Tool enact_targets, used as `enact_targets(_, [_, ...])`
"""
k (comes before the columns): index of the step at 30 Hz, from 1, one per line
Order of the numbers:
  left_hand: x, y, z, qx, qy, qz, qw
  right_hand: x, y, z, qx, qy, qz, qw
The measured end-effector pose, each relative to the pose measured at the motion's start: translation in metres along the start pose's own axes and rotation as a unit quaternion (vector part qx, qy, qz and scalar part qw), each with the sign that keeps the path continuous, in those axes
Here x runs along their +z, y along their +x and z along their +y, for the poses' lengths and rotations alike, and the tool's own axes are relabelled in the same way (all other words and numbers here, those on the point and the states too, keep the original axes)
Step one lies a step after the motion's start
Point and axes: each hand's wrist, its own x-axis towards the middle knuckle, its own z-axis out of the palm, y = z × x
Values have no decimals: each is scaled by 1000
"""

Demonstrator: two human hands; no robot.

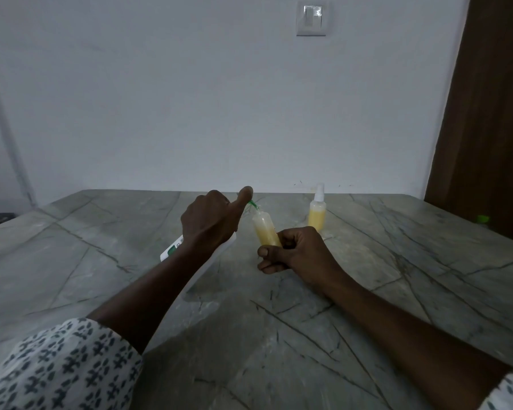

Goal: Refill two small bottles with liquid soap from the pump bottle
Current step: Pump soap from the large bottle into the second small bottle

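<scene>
My left hand [211,220] grips a white pump bottle [172,250] with a green label, tilted toward the right, thumb raised over its green nozzle [253,205]. The nozzle tip sits at the mouth of a small clear bottle [265,229] partly filled with yellow soap. My right hand [293,250] holds that small bottle by its lower part, tilted left toward the nozzle. A second small bottle [317,213] with yellow soap and a white spray top stands upright on the table behind my right hand.
The grey marble table [279,321] reaches to a white wall. A brown wooden door [486,128] stands at the right, with a small green thing [482,218] by the table's right edge. A wall switch [312,17] is high on the wall.
</scene>
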Motion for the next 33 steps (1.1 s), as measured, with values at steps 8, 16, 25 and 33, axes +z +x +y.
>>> enact_targets(8, [-4, -1, 3, -2, 1, 32, 999, 1, 0, 0, -6, -10, 1, 1000])
enact_targets(16, [-2, -2, 1, 23, 16, 15, 999, 2, -1, -2, 1, 6, -2, 1000])
enact_targets(25, [3, -1, 2, 7, 12, 8, 1000, 4, -1, -3, 22, 45, -31, 998])
enact_targets(33, [-5, -4, 5, -4, -35, -4, 999, 4, 0, -4, 4, 37, -28, 999])
